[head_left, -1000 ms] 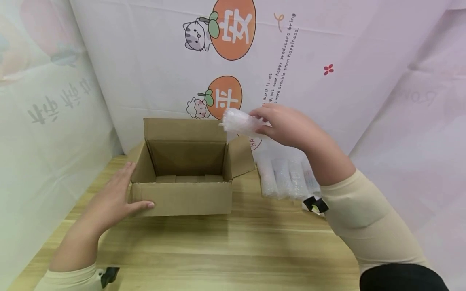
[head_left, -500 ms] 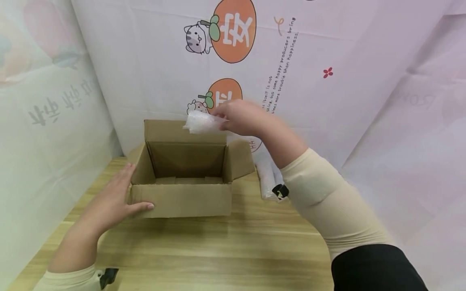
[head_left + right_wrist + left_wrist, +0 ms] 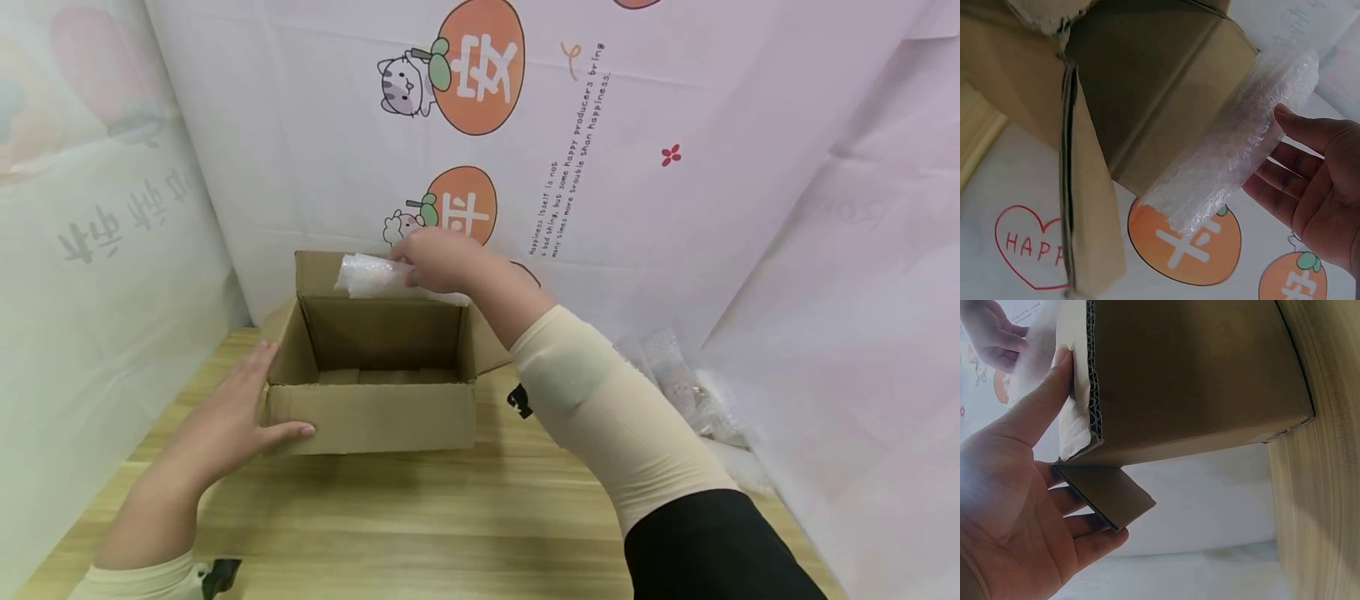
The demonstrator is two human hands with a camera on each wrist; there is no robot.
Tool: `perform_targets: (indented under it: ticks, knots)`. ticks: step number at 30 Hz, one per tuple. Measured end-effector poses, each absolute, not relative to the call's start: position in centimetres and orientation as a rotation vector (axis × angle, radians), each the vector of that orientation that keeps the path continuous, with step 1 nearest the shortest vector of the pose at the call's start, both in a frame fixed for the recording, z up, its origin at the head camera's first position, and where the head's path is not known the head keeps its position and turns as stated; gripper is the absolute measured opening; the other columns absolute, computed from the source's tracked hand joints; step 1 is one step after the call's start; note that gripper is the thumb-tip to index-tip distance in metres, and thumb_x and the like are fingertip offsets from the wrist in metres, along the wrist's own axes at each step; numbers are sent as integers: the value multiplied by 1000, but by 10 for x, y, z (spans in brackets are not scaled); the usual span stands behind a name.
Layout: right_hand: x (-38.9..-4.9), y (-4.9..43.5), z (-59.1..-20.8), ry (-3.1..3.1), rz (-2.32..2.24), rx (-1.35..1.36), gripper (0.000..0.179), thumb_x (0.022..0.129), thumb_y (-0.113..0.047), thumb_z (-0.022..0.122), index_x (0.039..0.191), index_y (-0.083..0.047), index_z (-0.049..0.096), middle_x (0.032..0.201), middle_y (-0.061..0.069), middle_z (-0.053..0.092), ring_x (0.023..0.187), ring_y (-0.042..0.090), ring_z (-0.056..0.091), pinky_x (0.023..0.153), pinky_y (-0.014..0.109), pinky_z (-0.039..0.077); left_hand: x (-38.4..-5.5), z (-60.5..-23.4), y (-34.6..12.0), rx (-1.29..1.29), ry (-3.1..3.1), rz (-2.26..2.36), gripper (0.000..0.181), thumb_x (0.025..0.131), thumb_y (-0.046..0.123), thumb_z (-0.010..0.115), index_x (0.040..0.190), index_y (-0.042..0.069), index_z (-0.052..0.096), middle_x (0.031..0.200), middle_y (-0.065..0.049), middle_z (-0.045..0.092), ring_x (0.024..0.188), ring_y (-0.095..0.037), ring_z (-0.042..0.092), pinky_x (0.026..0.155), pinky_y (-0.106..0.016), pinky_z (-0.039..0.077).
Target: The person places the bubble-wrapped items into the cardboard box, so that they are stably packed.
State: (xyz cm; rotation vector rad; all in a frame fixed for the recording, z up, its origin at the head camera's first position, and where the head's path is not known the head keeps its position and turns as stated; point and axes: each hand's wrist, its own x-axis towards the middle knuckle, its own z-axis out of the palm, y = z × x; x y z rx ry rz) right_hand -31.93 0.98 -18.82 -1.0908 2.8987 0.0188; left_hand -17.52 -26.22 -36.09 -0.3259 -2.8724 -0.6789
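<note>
"Bubble-wrap roll (image 3: 363, 277), held where?"

"Above the cardboard box (image 3: 375, 417), by its far edge, in front of the raised back flap (image 3: 315, 273); hard to tell whether touching it. Gripped by the right hand (image 3: 438, 260), thumb on one side, fingers on the other."

"And at the box's left?"

"Left hand (image 3: 225, 412) spread wide around the front corner, thumb lying on the front wall, fingers behind the left flap (image 3: 1107, 494)."

"Room to move?"

"Open mouth of the box just below the roll. Right flap (image 3: 489, 348) jutting outward, partly under the forearm. Bench (image 3: 375, 517) stretching before the box; well to its right, more wrapped packages (image 3: 678, 379), half hidden by the sleeve (image 3: 615, 417)."
</note>
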Motion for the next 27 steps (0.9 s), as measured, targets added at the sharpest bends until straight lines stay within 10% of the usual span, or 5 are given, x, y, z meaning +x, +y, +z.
perform_targets:
  ticks: [27]
  knots:
    - [-333,-16,-246,2885,179,-1087,25,96,-30,64,120,-23,65,117,-6,66,101,12,61,86,35,54,-175,-362,-262,-309,-2878,-697,127,74,71,70,159,12,-3,165,-18,-2,148,-48,9,115,-69,15]
